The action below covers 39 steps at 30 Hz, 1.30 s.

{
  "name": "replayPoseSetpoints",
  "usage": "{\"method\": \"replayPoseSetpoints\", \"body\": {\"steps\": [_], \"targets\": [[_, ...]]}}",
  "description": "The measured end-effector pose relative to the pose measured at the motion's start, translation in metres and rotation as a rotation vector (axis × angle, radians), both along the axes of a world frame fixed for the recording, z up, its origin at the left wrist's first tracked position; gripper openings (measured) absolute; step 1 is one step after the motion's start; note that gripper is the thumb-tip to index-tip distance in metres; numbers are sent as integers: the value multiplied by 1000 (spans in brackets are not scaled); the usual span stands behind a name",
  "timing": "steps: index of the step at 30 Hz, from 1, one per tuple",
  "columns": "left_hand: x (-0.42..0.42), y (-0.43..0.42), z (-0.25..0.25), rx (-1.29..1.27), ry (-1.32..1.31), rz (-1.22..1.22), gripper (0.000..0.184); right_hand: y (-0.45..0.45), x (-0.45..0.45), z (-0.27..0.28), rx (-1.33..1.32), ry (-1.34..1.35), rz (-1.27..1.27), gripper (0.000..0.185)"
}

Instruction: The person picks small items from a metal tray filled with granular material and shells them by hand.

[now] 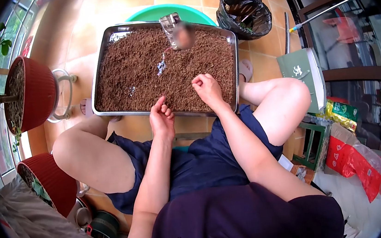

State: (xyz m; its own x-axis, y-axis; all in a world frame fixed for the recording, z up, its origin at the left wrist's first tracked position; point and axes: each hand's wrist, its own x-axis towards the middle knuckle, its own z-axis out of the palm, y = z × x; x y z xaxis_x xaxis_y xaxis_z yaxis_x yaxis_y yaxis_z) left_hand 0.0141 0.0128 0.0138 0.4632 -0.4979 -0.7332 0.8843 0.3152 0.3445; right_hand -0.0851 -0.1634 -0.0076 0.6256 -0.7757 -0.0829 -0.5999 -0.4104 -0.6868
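Observation:
A metal tray (98, 89) full of brown granular soil (132, 55) lies in front of my legs. Over its lower edge, near the middle, is my left hand (162, 117), its fingers curled and the index fingertip up by the thumb. My right hand (207, 90) hovers over the soil at the right, fingers bent and pinched together; whatever may be between them is too small to make out. A small blue-white piece (161, 67) and some whitish bits (132, 91) lie on the soil. A printed packet (171, 28) rests at the tray's far edge, partly blurred.
Beyond the tray are a green basin (188, 13) and a bin with a black bag (244, 15). Red plant pots (39, 92) stand at the left. On the right are a green box (301, 72) and a red plastic bag (355, 164).

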Motion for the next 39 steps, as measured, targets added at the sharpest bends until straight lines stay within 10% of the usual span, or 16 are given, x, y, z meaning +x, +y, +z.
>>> {"method": "replayPoseSetpoints", "body": {"steps": [8, 15, 21, 32, 39], "targets": [[4, 9, 5, 47, -13, 4, 23, 7, 27, -10, -111, 87, 38, 9], [-3, -2, 12, 56, 5, -60, 23, -27, -5, -6, 749, -334, -285, 9], [-5, -3, 7, 44, -8, -87, 24, -37, -28, -10, 734, -300, -291, 8], [-6, 4, 5, 44, -12, -118, 26, -5, 3, -18, -139, 227, 41, 15], [-4, 0, 4, 142, -34, -47, 27, -16, 0, -15, 433, -18, -117, 20]]}}
